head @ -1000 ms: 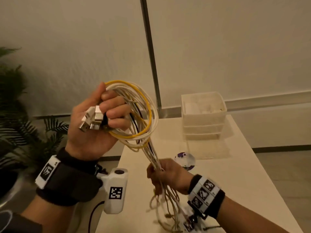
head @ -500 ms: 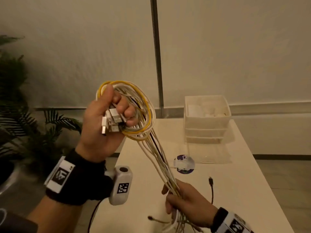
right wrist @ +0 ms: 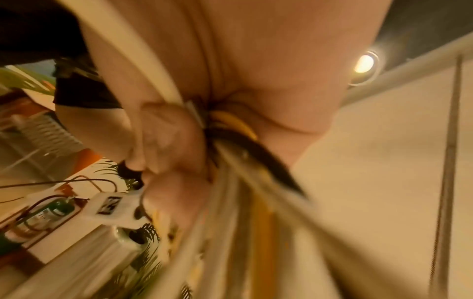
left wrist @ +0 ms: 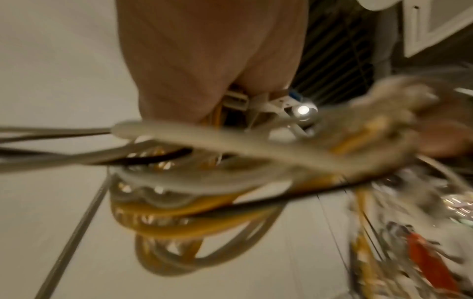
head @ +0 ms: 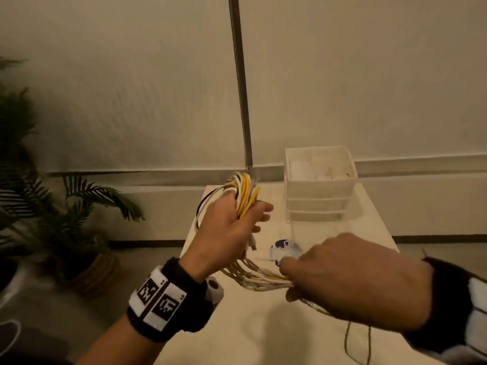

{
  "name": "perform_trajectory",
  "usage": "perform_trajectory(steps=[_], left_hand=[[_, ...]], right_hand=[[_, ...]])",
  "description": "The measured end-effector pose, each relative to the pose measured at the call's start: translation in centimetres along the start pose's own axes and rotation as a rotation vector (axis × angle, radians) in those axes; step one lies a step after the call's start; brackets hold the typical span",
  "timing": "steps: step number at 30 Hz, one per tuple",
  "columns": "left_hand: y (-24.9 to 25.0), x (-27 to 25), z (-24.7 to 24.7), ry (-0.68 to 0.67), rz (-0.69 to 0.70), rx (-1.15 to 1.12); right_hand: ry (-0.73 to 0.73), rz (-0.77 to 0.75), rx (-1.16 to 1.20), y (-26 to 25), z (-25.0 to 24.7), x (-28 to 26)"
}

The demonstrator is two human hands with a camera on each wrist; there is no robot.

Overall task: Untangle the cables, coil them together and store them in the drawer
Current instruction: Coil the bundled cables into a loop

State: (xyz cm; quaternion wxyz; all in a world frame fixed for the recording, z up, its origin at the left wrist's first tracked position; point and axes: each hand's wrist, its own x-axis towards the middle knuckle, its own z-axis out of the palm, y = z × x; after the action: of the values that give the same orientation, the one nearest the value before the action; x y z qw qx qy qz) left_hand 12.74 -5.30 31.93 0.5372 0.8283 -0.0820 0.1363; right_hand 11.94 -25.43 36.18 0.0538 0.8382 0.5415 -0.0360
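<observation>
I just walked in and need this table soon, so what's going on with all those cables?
A person is winding a bundle of white, yellow and black cables into a coil above the pale tabletop. The left hand grips the looped part, and the right hand holds the loose strands running out of it, feeding the next turn. The white plastic drawer unit stands at the back of the table, with nothing stored yet. A small round blue and white object lies between the hands and the drawers.

Dim warm indoor light, soft shadows on wall (head: 131,101) and table (head: 263,325), heavy motion blur in both wrist views, ceiling lamp (right wrist: 364,63) glaring, edges bowed.
</observation>
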Motion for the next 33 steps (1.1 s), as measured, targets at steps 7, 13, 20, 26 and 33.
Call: perform_trajectory(steps=[7, 13, 20, 26, 33], left_hand=[[1.8, -1.2, 2.0, -0.351, 0.011, -0.246], [-0.7, -1.2, 3.4, -0.181, -0.322, -0.337], [-0.7, -1.3, 3.1, -0.214, -0.154, -0.247], [-1.9, -1.5, 2.7, -0.600, -0.492, -1.032], [-2.0, -1.4, 2.3, -0.764, -0.397, -0.674]], right_hand=[[0.093, -0.176, 0.226, 2.8, -4.2, 2.7], [0.193, -0.384, 0.230, 0.6, -2.5, 1.8], [0.169, -0.161, 0.410, 3.3, -2.6, 3.5], [0.090, -0.018, 0.495, 6.5, -1.4, 4.9], [-0.183, 0.091, 0.793, 8.4, 0.5, 5.1]])
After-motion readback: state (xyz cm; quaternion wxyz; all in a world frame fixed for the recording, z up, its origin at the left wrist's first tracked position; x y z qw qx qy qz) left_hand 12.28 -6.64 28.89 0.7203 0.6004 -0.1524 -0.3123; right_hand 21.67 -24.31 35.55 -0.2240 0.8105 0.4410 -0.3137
